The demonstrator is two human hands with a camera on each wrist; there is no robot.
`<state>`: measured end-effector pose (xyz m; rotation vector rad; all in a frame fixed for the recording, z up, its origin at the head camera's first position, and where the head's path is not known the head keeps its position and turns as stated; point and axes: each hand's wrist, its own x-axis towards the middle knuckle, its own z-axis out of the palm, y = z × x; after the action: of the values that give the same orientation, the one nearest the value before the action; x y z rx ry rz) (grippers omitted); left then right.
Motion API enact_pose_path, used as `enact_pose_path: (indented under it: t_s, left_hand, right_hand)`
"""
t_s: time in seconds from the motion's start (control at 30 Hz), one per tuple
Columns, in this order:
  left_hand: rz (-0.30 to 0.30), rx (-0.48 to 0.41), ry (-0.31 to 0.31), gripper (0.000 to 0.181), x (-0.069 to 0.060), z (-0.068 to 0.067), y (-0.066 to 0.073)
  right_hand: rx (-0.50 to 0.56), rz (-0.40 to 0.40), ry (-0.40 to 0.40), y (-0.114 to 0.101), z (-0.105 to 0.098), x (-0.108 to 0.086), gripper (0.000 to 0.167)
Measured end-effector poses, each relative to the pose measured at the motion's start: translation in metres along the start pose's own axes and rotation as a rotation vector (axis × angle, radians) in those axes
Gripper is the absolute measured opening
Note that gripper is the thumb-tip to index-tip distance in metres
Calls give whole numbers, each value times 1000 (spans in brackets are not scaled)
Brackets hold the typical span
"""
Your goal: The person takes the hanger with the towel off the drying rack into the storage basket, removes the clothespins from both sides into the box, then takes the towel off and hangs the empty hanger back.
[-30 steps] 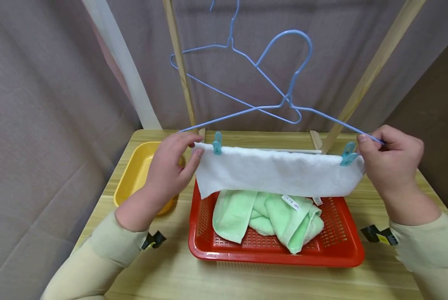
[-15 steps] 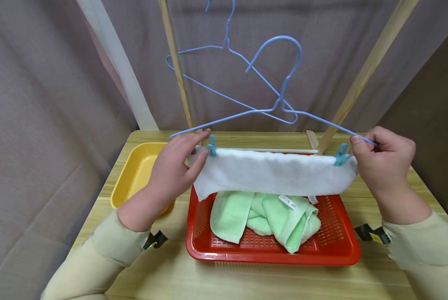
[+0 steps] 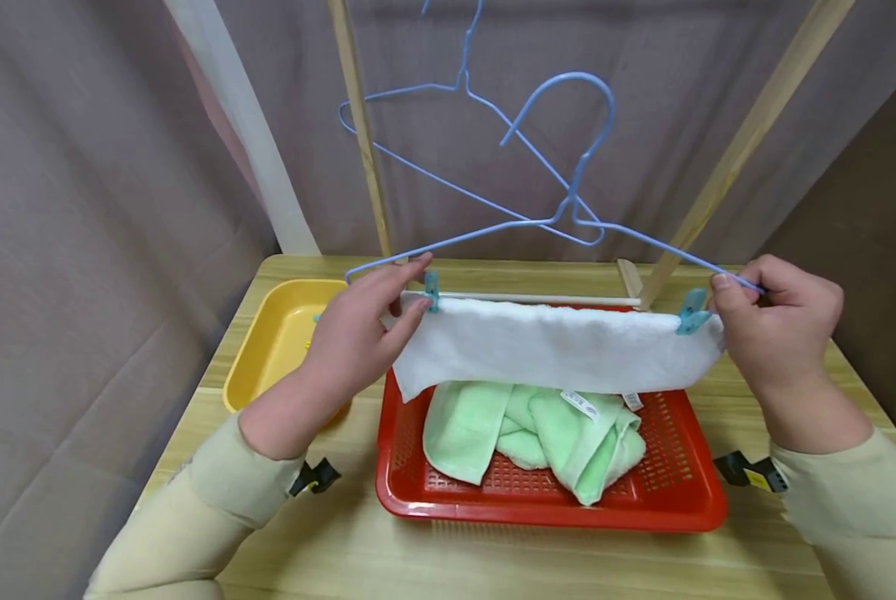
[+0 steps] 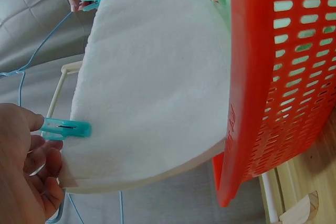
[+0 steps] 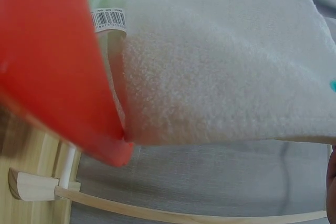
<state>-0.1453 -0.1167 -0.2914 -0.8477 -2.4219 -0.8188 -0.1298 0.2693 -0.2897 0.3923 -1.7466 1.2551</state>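
A white towel (image 3: 560, 346) hangs folded along the bottom of a blue wire hanger (image 3: 611, 108), above the red basket. Two teal clothespins grip its top edge: the left clothespin (image 3: 432, 292) and the right clothespin (image 3: 692, 312). My left hand (image 3: 353, 333) pinches the left clothespin between thumb and fingers; in the left wrist view the thumb presses the end of this clothespin (image 4: 65, 128), with other fingers curled below. My right hand (image 3: 788, 325) grips the hanger's right corner. The towel hides the hanger's lower bar.
Below the towel, a red perforated basket (image 3: 560, 518) holds light green towels (image 3: 466, 433). A yellow tray (image 3: 241, 367) lies partly behind the left forearm. Behind are wooden rack posts (image 3: 748, 133) and a second blue hanger (image 3: 466, 62).
My left hand has moved from the towel's left corner to the left clothespin. The hanger's left corner shows beyond the hand. My right hand keeps its grip.
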Motion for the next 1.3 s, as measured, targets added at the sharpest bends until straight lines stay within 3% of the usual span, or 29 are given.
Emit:
enact_pose_path:
  t_s: [0.17, 0.37, 0.6, 0.8, 1.03, 1.3]
  left_hand:
    - [-29, -18, -56, 43, 1, 0, 2]
    - [-109, -20, -108, 41, -1, -5, 5]
    - [-157, -61, -117, 35, -2, -6, 7]
    - [-123, -127, -64, 25, -2, -3, 6]
    - [-54, -199, 42, 12, -3, 1, 3]
    - [-58, -311, 130, 12, -5, 6, -1]
  right_hand:
    - [-16, -2, -4, 3, -2, -1, 35]
    - [-44, 0, -18, 9, -1, -4, 33]
    - [-55, -13, -11, 9, -1, -2, 32]
    - [-65, -16, -11, 8, 0, -2, 34]
    - [-82, -4, -7, 8, -1, -1, 33]
    - [-75, 7, -15, 8, -2, 0, 32]
